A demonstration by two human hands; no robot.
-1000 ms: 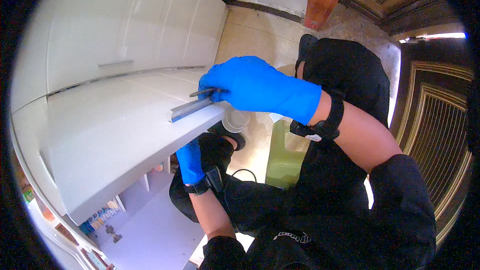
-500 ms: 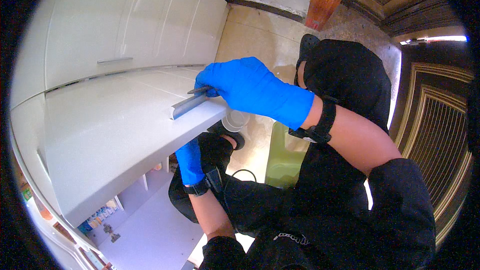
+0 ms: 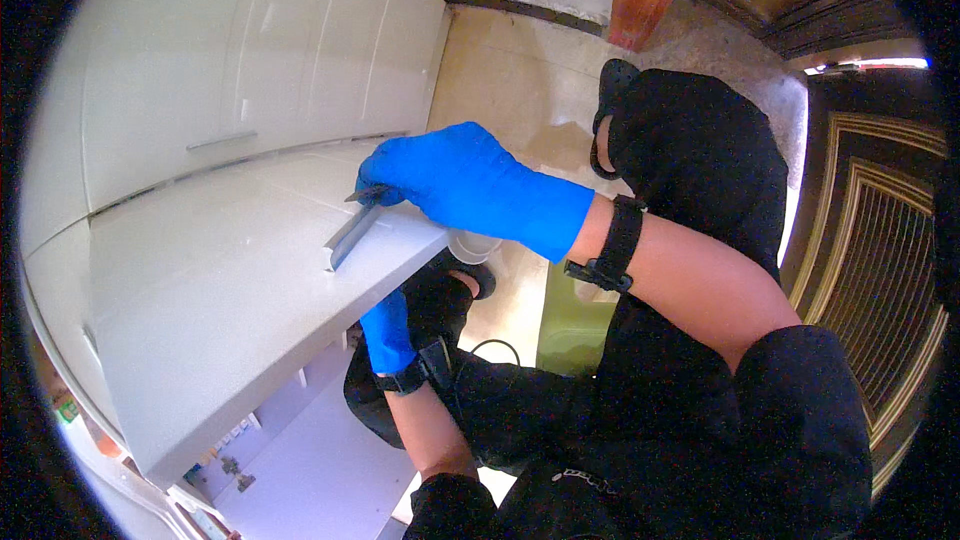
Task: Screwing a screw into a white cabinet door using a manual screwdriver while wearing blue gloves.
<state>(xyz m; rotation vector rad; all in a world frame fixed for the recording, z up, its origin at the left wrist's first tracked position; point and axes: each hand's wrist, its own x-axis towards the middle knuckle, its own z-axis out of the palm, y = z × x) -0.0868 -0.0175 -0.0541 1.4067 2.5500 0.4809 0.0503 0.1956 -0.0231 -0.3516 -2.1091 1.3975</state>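
My right hand [image 3: 450, 180], in a blue glove, is closed over the metal handle [image 3: 352, 237] of a white cabinet door [image 3: 220, 310]. Between its fingers pokes a small, thin dark piece [image 3: 366, 193], its kind too small to make out, pressed against the upper part of the handle. Behind the door's near edge is my left hand [image 3: 387, 333], also gloved in blue. The door hides its fingers, so its grip does not show. The door stands open, its outer face turned up toward me.
White cabinet fronts [image 3: 250, 50] rise at the left. Below the open door shows a pale cabinet interior [image 3: 310, 460] with a hinge [image 3: 238, 475]. A clear tub [image 3: 474, 246] and a green stool [image 3: 572, 325] stand on the floor beside my legs. A dark panelled door [image 3: 880, 270] is at right.
My right hand has slid left and toward the lower end of the handle with the dark piece. The cabinet door has shifted slightly in view; the left hand stays behind its edge.
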